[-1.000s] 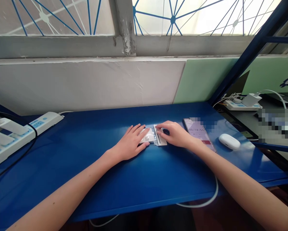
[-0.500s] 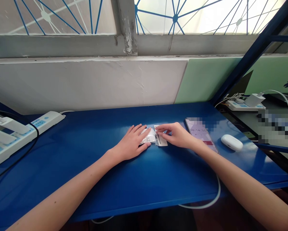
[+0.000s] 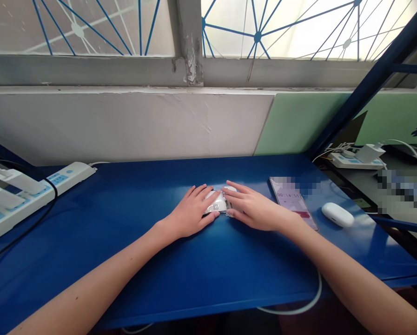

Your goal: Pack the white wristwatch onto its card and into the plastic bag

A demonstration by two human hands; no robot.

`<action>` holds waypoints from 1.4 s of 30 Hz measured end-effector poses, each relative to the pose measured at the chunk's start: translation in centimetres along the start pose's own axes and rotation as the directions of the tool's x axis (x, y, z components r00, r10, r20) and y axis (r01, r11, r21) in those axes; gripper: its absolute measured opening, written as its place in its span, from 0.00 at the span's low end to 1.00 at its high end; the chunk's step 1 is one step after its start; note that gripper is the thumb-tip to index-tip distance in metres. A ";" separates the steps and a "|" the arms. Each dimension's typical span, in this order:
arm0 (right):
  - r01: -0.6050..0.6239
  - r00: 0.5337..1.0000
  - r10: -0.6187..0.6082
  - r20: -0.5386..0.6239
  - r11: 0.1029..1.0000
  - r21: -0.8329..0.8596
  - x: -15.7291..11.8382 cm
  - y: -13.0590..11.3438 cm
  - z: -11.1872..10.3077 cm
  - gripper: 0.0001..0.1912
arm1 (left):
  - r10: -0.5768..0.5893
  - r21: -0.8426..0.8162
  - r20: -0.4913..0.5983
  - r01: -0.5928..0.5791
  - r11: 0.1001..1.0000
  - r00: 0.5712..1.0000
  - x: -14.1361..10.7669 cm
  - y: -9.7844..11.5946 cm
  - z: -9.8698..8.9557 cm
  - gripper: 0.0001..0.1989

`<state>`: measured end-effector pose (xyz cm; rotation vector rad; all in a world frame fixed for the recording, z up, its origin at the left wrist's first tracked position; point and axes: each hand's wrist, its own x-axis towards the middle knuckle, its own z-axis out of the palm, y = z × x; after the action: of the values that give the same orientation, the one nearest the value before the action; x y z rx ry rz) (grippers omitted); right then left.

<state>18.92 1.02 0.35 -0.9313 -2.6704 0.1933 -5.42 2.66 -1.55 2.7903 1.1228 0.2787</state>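
A small white, glossy item that looks like a plastic packet lies flat on the blue desk. My left hand rests palm down over its left part, fingers stretched out. From the other side my right hand lies flat over a white card-like piece, fingers spread; most of that piece is hidden under it. The packet and the card-like piece meet between my hands. Whether they are joined I cannot tell.
Right of my right hand lies a phone with a running timer, beside a white rounded case. A power strip with plugged chargers and a black cable sits at the left. A white cable hangs over the front edge.
My right hand has gone from pinching at the card-like piece to lying flat over it with fingers spread. My left hand stays in place. The view has tilted slightly upward.
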 end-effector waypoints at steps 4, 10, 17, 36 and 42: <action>-0.109 0.987 0.110 0.120 0.994 -0.018 -0.3 -1.3 0.7 0.42 | 0.001 0.024 0.013 -0.001 1.000 1.000 0.0 0.1 -0.1 0.29; -0.177 0.964 0.174 0.202 0.984 -0.002 -0.2 -2.3 0.9 0.50 | 0.007 0.044 0.034 -0.008 0.999 0.999 0.1 0.2 0.0 0.32; -0.226 0.955 0.212 0.207 0.973 0.044 0.0 -2.6 1.4 0.53 | 0.005 0.036 0.042 -0.007 0.999 0.999 0.2 -0.1 0.0 0.30; -0.093 0.995 0.093 0.035 0.996 0.000 0.0 -0.8 -1.3 0.29 | 0.001 0.066 0.040 -0.004 0.998 0.999 0.1 -0.1 0.1 0.32; -0.101 0.992 0.100 0.079 0.995 0.015 -0.1 -1.0 -0.4 0.32 | -0.006 0.066 0.027 0.004 0.998 1.000 0.2 0.0 0.2 0.32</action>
<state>18.53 0.23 0.92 -1.0741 -2.6896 0.2827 -5.27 2.80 -1.75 2.8384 1.1538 0.2062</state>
